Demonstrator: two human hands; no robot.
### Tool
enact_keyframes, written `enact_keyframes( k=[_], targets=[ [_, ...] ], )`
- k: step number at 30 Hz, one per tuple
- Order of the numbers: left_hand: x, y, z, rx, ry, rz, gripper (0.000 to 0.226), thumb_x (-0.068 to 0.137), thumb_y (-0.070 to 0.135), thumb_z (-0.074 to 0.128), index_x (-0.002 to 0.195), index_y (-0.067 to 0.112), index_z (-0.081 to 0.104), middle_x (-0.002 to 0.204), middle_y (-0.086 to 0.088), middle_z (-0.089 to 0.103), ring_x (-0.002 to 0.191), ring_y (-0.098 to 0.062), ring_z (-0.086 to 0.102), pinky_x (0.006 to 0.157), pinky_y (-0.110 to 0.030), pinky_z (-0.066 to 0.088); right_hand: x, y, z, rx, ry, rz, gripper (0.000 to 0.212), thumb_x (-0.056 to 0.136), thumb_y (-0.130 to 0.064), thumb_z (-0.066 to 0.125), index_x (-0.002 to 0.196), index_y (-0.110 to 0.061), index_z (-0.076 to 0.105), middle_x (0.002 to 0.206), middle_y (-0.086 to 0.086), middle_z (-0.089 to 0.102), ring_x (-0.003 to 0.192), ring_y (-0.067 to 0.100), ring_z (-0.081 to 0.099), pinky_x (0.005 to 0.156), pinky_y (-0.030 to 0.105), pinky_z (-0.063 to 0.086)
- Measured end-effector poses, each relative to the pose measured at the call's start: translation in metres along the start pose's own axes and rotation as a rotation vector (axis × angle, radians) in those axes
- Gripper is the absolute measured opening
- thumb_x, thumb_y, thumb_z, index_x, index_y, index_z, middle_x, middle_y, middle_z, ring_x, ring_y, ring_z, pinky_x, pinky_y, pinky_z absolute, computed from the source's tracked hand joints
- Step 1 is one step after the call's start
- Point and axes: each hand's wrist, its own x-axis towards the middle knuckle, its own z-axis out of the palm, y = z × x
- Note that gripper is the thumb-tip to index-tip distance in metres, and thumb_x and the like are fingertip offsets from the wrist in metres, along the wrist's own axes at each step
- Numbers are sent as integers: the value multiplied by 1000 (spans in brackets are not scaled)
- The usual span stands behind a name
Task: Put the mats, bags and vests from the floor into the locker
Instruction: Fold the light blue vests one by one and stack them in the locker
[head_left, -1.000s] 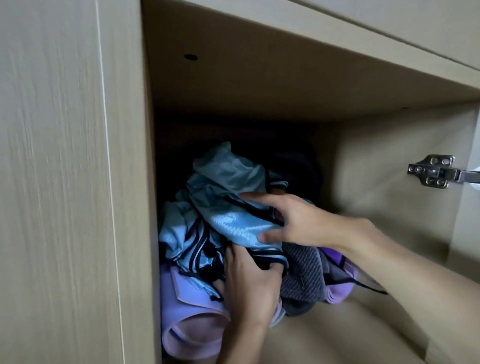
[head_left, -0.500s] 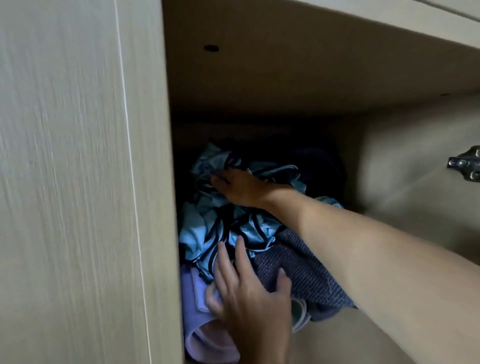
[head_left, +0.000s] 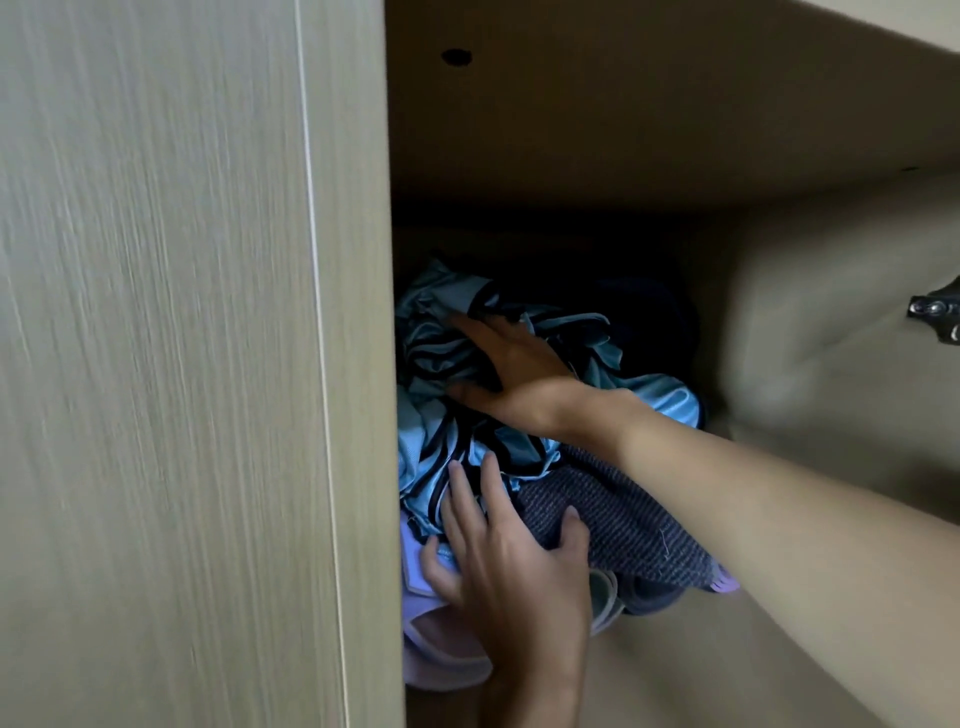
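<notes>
Fingers (head_left: 462, 499) of the left hand (head_left: 514, 587) lie straight, pressing blue vests (head_left: 431, 467) and a grey bag (head_left: 623, 519); the right hand (head_left: 514, 369), also flat, presses vests deeper inside the locker (head_left: 623, 130).

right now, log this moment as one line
stage: packing locker | left hand: flat on blue vests and grey bag | right hand: flat on blue vests further in | purple mat: beneath them

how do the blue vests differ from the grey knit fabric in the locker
The blue vests are shiny, pale, with dark trim; the grey knit fabric is matt, dark, ribbed. The vests pile higher and further back; the fabric lies lower, in front. Both are crumpled.
</notes>
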Motion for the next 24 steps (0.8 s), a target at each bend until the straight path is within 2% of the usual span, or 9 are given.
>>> enact_keyframes(
  k=[4,8,12,15,18,21,24],
  targets=[
    [-2,1,-2,-42,-1,-20,81,68,51,71,142,28,47,158,-2,34,144,-19,34,111,-48,20,-22,1,-11,27,-25,56,76,92,-48,58,154,-33,18,160,-1,21,146,21,20,119,35,21],
    [-5,4,-11,-87,-62,-40,79,76,48,73,146,29,40,162,-1,25,149,-16,22,115,-43,12,-55,5,-22,16,51,85,72,90,-45,62,151,-26,29,153,3,37,140,23,35,113,40,34],
    [-18,14,-28,-121,-109,-3,70,79,43,71,141,25,45,159,-7,27,149,-22,19,116,-43,10,-102,8,-34,2,87,165,65,91,-43,61,147,-22,36,142,5,48,132,24,43,108,44,37],
    [-38,24,-39,-145,-148,99,64,77,36,73,135,19,51,154,-11,35,144,-30,28,116,-46,15,-148,10,-42,23,91,268,60,93,-39,59,146,-22,37,143,0,45,134,20,40,110,41,35],
    [-66,36,-47,-250,-232,161,54,76,28,74,125,16,56,134,-10,52,125,-33,45,107,-46,31,-207,9,-50,35,108,378,51,92,-33,59,140,-22,44,135,0,48,127,21,46,106,44,38],
    [-100,45,-47,-407,-444,242,40,78,18,73,115,15,58,113,-7,60,106,-31,54,95,-45,43,-281,7,-56,35,121,525,37,90,-25,61,126,-19,55,115,3,56,107,23,57,97,43,45],
    [-131,46,-37,-463,-648,237,32,79,14,73,108,16,59,104,-3,62,100,-27,58,94,-44,47,-353,-1,-55,45,80,688,35,92,-20,60,127,-12,57,118,11,59,111,25,58,101,37,43]
  ],
)
